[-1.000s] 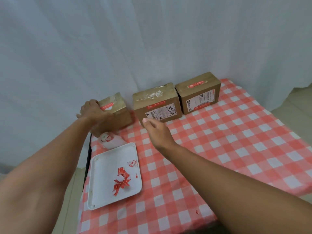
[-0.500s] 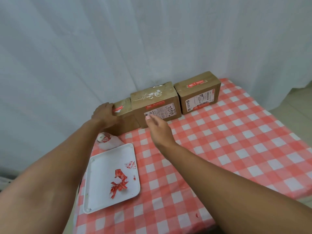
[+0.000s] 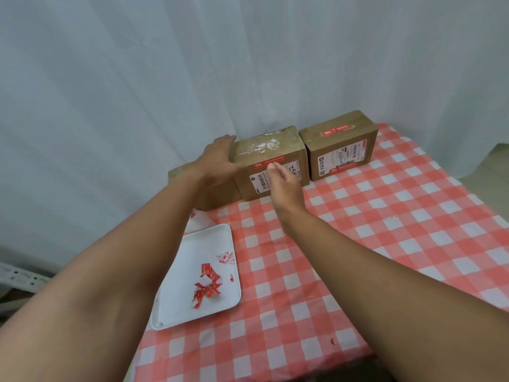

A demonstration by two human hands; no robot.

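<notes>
**Where both hands meet the middle box**

While the left hand point(image 3: 217, 158) lies on the small box point(image 3: 179, 176), fingers straight and together against the middle box point(image 3: 264, 150) at the back of the surface point(image 3: 385, 230), the right hand point(image 3: 285, 186) hangs before its label, fingers loosely together; I cannot tell if they touch it.

matt cardboard box point(image 3: 271, 164) (glossy tape), plastic tray point(image 3: 192, 304)
</notes>
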